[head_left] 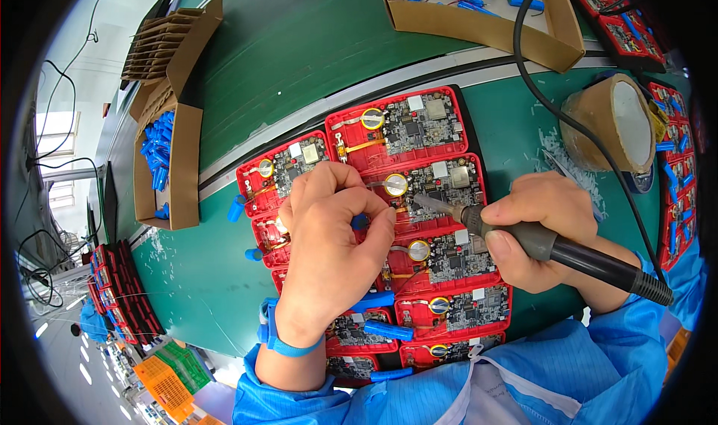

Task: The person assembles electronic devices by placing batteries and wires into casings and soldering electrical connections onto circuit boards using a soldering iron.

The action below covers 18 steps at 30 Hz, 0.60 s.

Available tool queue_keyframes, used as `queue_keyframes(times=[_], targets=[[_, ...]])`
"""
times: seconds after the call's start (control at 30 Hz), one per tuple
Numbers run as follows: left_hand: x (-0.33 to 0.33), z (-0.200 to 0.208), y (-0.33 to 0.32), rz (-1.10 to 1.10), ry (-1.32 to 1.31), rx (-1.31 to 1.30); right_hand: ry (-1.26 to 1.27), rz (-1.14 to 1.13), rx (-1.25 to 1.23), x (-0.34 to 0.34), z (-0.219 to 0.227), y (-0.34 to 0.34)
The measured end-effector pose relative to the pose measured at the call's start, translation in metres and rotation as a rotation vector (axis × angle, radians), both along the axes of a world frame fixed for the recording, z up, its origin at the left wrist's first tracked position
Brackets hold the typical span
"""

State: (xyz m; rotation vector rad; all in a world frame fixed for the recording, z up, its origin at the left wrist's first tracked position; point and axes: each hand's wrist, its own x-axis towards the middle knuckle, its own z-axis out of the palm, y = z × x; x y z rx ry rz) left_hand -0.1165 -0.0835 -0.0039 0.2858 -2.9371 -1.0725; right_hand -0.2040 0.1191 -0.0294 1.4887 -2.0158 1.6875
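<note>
My right hand (542, 227) grips a soldering iron (553, 247) by its dark handle. Its metal tip points left onto a circuit board (447, 189) in a red case (479, 172), near a round coin cell (396, 185). Over the cases just left of that tip, my left hand (329, 238) is closed, thumb and fingers pinched together. Part of a blue cylindrical battery (360, 221) shows inside its curl; the fingers hide the rest. Several more red cases with boards lie in two columns beneath my hands, and blue batteries (387, 330) rest among them.
A cardboard box (191, 172) of blue batteries stands at left, another box (479, 27) at the far side. The iron's black cable (523, 74) arches past a large tape-like roll (594, 122). Stacked red cases (112, 294) line the left; more sit at right.
</note>
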Motion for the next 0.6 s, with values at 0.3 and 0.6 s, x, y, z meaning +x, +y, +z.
queue_keyframes(times=[0.3, 0.6], targets=[[0.0024, 0.0039, -0.0003, 0.006, 0.003, -0.015, -0.104, -0.016, -0.018, 0.0036, 0.0073, -0.0033], [-0.002, 0.0027, 0.0015, -0.019, 0.01, -0.048, 0.001, -0.008, 0.026, -0.0003, 0.0008, -0.0008]])
